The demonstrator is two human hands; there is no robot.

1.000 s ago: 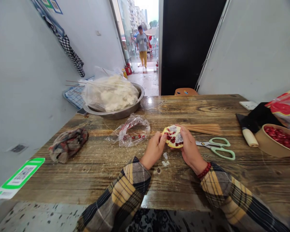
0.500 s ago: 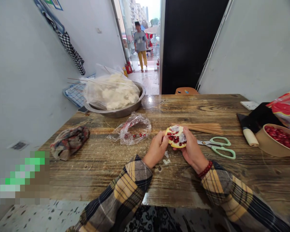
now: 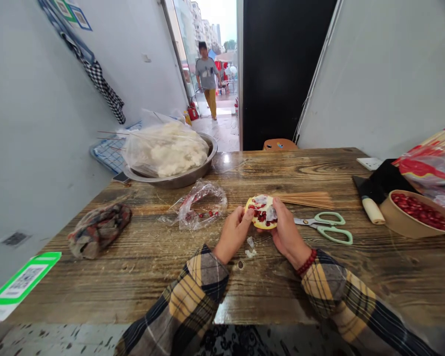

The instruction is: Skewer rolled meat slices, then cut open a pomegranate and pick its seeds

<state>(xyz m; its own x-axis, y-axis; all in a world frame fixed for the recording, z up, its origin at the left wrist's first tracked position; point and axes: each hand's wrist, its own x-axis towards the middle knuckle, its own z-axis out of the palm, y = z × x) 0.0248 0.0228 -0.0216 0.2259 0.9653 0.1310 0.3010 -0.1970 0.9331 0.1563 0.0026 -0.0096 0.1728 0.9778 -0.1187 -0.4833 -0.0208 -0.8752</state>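
Observation:
An opened pomegranate piece (image 3: 261, 212) with yellow rind, white membrane and dark red seeds is held above the wooden table. My left hand (image 3: 234, 231) grips its left edge, thumb on top. On the opposite side, my right hand (image 3: 289, 231) holds it with the thumb over the cut face. Small white membrane scraps (image 3: 250, 253) lie on the table just below. Scissors (image 3: 328, 226) with pale green handles rest right of my right hand, near thin wooden sticks (image 3: 307, 199). Clear crumpled plastic (image 3: 202, 206) with several red seeds lies to the left.
A steel basin (image 3: 178, 181) holds a bag of whitish material (image 3: 170, 148) at the back left. A cloth (image 3: 100, 230) lies at left. At right are a bowl rim (image 3: 387, 217) around red seeds and a wooden-handled blade (image 3: 373, 210). A person (image 3: 207, 79) walks beyond the doorway.
The view has shifted, so table items appear slightly further left. Both hands keep their hold on the pomegranate piece. The person in the doorway is mid-step and looks nearer.

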